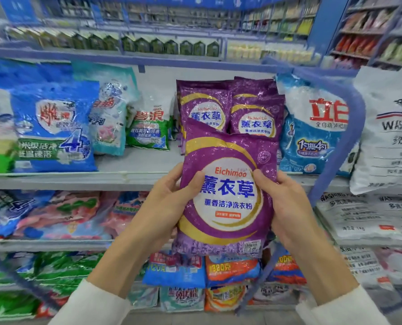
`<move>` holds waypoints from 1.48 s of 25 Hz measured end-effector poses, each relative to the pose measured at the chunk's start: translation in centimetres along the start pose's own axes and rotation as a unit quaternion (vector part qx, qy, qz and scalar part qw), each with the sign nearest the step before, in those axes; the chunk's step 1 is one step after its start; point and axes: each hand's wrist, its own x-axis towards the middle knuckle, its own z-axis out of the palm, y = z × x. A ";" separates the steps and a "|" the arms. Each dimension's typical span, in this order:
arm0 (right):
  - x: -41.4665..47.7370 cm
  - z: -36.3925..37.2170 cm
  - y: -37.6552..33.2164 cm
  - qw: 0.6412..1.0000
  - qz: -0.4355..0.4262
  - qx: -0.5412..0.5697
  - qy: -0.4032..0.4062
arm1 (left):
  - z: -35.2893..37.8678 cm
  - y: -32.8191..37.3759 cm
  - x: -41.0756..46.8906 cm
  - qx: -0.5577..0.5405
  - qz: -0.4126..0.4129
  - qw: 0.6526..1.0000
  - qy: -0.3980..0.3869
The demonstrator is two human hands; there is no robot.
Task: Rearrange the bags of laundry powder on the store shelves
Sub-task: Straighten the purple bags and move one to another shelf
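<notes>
Person stood facing the shelves with one purple lavender bag (228, 195) held upright in front of the middle shelf (78, 178). It was off the shelf, label toward them. Left grip (169, 200) wrapped the bag's left edge, thumb pressed on the front, fingers curled behind. Right grip (286, 207) did the same on the right edge, thumb on the front beside the label. Two-sided hold made sense: the bag looked soft and loose-filled, so it'd likely sag or fold if held from one side.

Held bag sat directly in front of the purple stack (256, 116) on that shelf. At least two same-brand bags stood there upright, faces out. My read: it belonged with that group, going in front as a facing. Bare shelf floor showed just left of the stack, between it and the green-white bag (148, 127). Blue-and-white bag (312, 132) stood just right of the stack, touching or nearly so; couldn't tell which.

Risk as I saw it: pushing in could tip the stack back or nudge the neighbours. Bottom edge should land first, then lean it back.
</notes>
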 end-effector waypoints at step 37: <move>28.5 5.5 -2.6 0.998 -0.046 -0.031 0.039 | -5.6 4.5 28.6 -0.052 0.052 0.985 0.157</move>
